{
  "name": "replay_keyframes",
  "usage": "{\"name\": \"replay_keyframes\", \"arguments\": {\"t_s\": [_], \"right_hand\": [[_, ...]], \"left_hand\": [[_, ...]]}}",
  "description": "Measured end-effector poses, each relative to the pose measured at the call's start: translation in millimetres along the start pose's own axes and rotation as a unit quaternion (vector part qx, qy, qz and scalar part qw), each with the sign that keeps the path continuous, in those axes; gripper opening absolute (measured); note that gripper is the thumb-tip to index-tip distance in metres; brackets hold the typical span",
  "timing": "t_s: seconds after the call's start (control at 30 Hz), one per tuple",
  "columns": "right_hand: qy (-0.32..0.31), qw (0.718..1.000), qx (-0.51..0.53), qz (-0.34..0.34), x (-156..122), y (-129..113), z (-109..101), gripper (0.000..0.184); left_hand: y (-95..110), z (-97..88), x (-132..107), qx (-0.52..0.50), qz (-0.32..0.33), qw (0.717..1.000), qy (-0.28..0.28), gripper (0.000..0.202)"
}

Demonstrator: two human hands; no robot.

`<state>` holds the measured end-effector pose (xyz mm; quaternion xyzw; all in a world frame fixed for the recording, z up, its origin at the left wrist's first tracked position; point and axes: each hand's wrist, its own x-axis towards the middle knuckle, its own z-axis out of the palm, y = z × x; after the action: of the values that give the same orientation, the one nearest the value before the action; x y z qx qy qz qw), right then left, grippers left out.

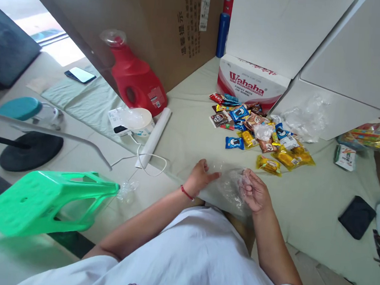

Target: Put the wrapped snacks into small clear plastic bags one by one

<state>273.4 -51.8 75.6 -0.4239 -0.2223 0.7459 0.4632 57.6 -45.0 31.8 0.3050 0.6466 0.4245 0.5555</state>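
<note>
A thin clear plastic bag (228, 183) stretches between my two hands, just in front of my body. My right hand (256, 192) is closed on its crumpled right side, fingers curled into the film. At the other side, my left hand (202, 179), with a red cord at the wrist, has its fingers bent and its thumb pointing to the bag; the film there is hard to see. Beyond the hands lies a pile of small wrapped snacks (254, 123), in blue, brown and yellow packs. A yellow snack pack (268, 165) lies nearest my right hand.
Behind the snacks stand a Wahaha box (248, 83) and crumpled clear plastic (307, 117). To the left are a red jug (138, 80), a white roll (153, 137), a white cable and a tipped green stool (48, 201). A black pouch (356, 218) lies at right.
</note>
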Motion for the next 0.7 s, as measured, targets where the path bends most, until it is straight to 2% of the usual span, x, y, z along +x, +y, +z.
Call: {"name": "replay_keyframes", "arguments": {"t_s": [0.1,0.2,0.33,0.43,0.5,0.6,0.63,0.7], "right_hand": [[-0.034,0.998,0.042,-0.015,-0.9,4.5,8.7,0.032],[-0.067,0.993,0.097,-0.008,-6.1,2.2,18.0,0.022],[-0.070,0.986,0.148,-0.014,-19.7,-6.0,26.5,0.017],[-0.047,0.992,0.108,-0.041,-23.2,-16.8,22.2,0.018],[-0.017,0.997,0.049,-0.056,-16.2,-27.3,10.3,0.020],[0.061,0.989,-0.058,-0.118,3.6,-46.1,-21.5,0.031],[0.115,0.974,-0.093,-0.169,9.1,-52.1,-34.2,0.037],[0.245,0.913,-0.154,-0.287,12.9,-60.6,-58.2,0.044]], "left_hand": [[-18.0,15.2,-16.1,-0.051,0.006,0.998,0.032,0.080],[-24.9,30.6,-20.6,-0.078,-0.014,0.997,0.017,0.068],[-13.5,45.6,-13.4,-0.129,-0.045,0.990,-0.044,0.032],[5.2,49.7,-3.9,-0.233,-0.085,0.965,-0.082,0.023],[16.9,48.9,3.7,-0.271,-0.082,0.955,-0.089,0.024],[26.9,43.7,15.0,-0.253,-0.045,0.964,-0.063,0.029],[27.9,41.4,18.3,-0.243,-0.033,0.968,-0.049,0.030],[27.6,37.3,23.2,-0.227,-0.021,0.973,-0.023,0.033]]}}
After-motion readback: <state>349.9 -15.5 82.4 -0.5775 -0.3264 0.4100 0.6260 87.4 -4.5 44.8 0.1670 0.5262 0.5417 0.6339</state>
